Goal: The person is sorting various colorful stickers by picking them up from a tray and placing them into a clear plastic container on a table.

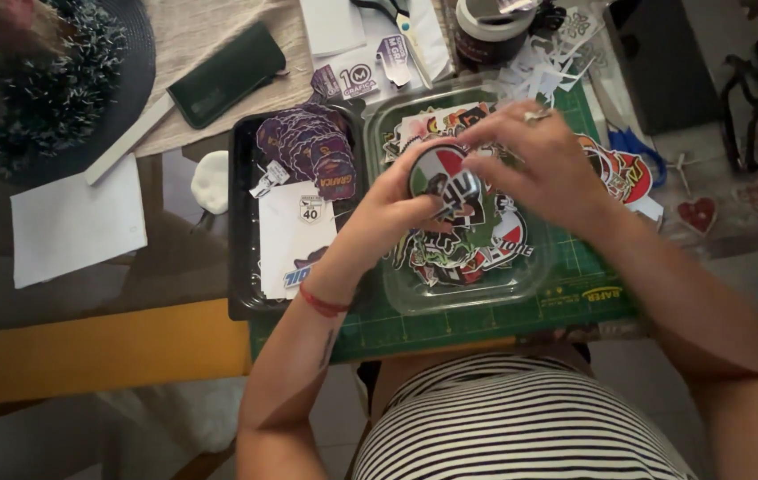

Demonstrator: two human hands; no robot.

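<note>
My left hand [394, 197] holds a round sticker [440, 175] with red, white, green and black print, pinched at its lower left edge. My right hand [546, 160] has its fingertips on the sticker's right edge, a ring on one finger. Both hands hover over a clear plastic tray [477, 298] full of several cut stickers. A black tray [243, 267] to the left holds purple stickers [310, 153] and white sheets. Both trays sit on a green cutting mat [486, 324].
A dark round spiky object [50, 84] sits at top left, with a dark wallet [226, 73], a white paper sheet [77, 222] and a white strip nearby. Scissors [392, 11], a dark jar [490, 31] and paper scraps lie at the top. A yellow table edge [95, 351] runs below.
</note>
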